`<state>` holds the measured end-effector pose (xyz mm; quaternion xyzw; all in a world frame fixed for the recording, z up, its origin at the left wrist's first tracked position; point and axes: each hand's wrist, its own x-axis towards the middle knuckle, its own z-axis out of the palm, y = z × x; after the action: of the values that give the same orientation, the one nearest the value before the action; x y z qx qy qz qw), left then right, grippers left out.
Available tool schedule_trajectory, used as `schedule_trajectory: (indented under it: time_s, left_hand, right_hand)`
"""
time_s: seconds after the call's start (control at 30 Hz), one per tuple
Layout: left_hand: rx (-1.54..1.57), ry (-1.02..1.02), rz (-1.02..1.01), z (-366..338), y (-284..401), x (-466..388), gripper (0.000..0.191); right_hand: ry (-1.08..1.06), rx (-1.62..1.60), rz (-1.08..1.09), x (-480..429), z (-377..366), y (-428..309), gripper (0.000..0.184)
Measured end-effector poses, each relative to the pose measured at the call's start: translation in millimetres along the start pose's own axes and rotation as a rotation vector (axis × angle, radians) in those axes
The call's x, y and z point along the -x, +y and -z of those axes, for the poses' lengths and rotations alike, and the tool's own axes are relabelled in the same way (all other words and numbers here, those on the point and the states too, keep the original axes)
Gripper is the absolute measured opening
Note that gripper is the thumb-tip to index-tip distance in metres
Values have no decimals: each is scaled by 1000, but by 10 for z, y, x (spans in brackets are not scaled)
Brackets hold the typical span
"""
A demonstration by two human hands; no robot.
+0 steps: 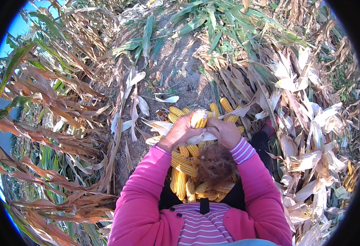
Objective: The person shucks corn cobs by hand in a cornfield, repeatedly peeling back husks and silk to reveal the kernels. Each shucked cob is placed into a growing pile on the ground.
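Observation:
An ear of yellow corn [199, 119] with a pale, whitish tip stands upright between my two hands. My left hand [180, 130] closes around its left side. My right hand [224, 132] is at its right side, gripping at the ear's base and the husk; the exact fingertip contact is partly hidden. Pale peeled husk leaves [161, 126] spread out below and to the left of the ear. Under my hands lies a pile of husked yellow corn ears [181, 164], reaching down between my legs. A tuft of brown corn silk [217, 166] covers part of the pile near my right forearm.
Dry standing corn stalks [57, 104] crowd the left side. Dry stalks and pale empty husks [315, 123] cover the right side, with more yellow ears [350, 178] at the far right. Green corn leaves [226, 18] lie ahead on bare soil [180, 67]. My shoe [269, 126] is right of the pile.

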<state>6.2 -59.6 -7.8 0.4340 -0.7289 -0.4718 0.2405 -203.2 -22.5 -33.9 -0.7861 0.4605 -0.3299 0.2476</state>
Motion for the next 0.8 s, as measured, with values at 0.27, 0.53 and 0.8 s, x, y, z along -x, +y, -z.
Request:
schedule_trajectory:
  time_s: [0.27, 0.53, 0.8]
  left_hand:
    - [695, 597, -142, 255, -135, -72, 39]
    - [1064, 937, -63, 671, -236, -17, 39]
    - [976, 900, 127, 780, -255, 47, 28]
  right_hand:
    - [112, -425, -221, 90, -212, 231, 20]
    - [1, -501, -89, 71, -469, 144, 40]
    - [-57, -33, 44, 86, -415, -78, 46]
